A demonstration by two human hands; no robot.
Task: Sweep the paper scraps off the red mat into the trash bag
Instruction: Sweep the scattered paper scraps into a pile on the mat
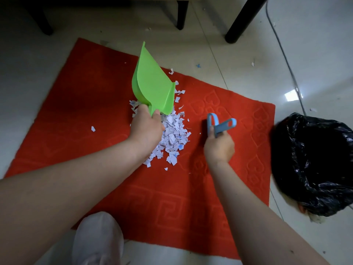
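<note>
Paper scraps [172,134] lie heaped mid-mat on the red mat [91,104], the left hand [147,125] gripping a raised green dustpan [152,83], so it must come down flat before the right hand [219,144], clutching the blue brush [217,125], sweeps toward it, with bare mat between and the trash bag [315,163] past the right edge.

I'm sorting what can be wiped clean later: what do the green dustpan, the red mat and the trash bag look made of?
Green dustpan: likely moulded plastic, smooth, uniform colour, soft sheen. Red mat: seemingly textile, matte, with an embossed key pattern. Trash bag: thin black plastic film, crinkled and glossy with highlights.
</note>
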